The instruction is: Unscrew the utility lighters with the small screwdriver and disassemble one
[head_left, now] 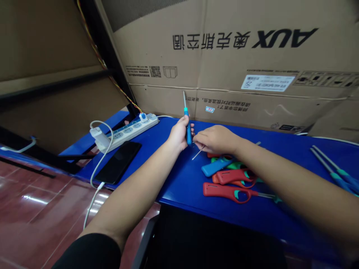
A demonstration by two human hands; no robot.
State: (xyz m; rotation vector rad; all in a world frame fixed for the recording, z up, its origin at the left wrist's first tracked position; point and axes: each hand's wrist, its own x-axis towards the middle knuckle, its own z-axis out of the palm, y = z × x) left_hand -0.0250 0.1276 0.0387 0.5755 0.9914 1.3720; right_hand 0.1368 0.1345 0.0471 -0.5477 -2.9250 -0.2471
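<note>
My left hand (pixel 181 132) is wrapped round a blue long-nosed lighter (pixel 189 129), whose metal nozzle points up towards the cardboard. Close beside the lighter's lower end, my right hand (pixel 215 140) is closed in a pinch on a thin pale stick (pixel 198 154), one end of which sticks out down and to the left. Whether the stick touches the lighter I cannot tell. Under my right wrist lies a pile of similar lighters, among them a blue lighter (pixel 214 167) and a red lighter (pixel 224 191); my forearm hides part of the pile.
A white power strip (pixel 127 130) with plugs lies on the blue table (pixel 179 179), left of my hands. In front of it is a black phone (pixel 119 162) on a white cable. Blue lighters (pixel 340 177) lie at the far right. Printed cardboard (pixel 218 74) stands behind.
</note>
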